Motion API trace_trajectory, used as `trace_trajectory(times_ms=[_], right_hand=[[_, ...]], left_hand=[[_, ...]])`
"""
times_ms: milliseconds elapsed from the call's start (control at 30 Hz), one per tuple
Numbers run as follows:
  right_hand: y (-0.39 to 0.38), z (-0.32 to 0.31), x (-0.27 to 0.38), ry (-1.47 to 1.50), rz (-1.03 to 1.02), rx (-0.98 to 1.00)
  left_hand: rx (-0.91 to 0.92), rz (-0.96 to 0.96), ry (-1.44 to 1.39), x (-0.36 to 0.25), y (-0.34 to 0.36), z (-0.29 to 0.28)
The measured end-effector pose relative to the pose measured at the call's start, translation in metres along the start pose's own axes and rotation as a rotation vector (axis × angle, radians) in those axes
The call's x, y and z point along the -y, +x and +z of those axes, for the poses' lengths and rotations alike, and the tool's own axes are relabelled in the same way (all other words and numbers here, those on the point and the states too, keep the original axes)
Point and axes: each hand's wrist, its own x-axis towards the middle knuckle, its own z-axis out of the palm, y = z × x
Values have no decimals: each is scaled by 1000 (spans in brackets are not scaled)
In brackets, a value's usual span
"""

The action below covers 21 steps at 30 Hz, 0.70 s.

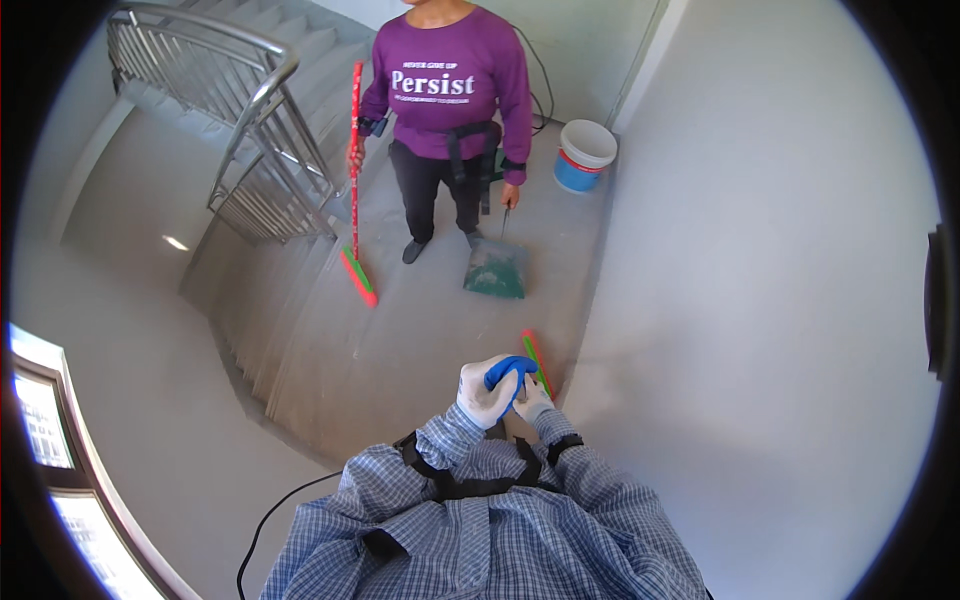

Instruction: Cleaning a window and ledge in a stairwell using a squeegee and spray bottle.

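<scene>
Both my hands wear white work gloves with blue palms and are held close together in front of my body. My left hand (487,391) is closed, its fingers wrapped round the top of a broom (536,362). Just to the right and lower, my right hand (534,402) is also closed on the handle, partly covered by the left. Most of the handle is hidden by my gloves. The broom's green and red head shows on the floor beyond them, near the right wall.
A person in a purple top (445,90) stands ahead, with a red-handled broom (355,190) and a green dustpan (496,270). Behind them is a white and blue bucket (585,155). Metal railings (270,130) and stairs lie left; steps descend (265,340) beside the landing. A wall (760,250) bounds the right.
</scene>
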Motion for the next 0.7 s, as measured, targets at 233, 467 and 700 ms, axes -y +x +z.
trace_trajectory(times_ms=[233, 467, 700], right_hand=[[-17, -64, 79, 382, -440, -130], [-18, -54, 95, 1430, -466, 89], [35, 8, 51, 2020, -44, 372]], left_hand=[[-10, 27, 5, -3, 14, 13], [-88, 140, 26, 11, 30, 35], [-7, 60, 12, -8, 29, 25]])
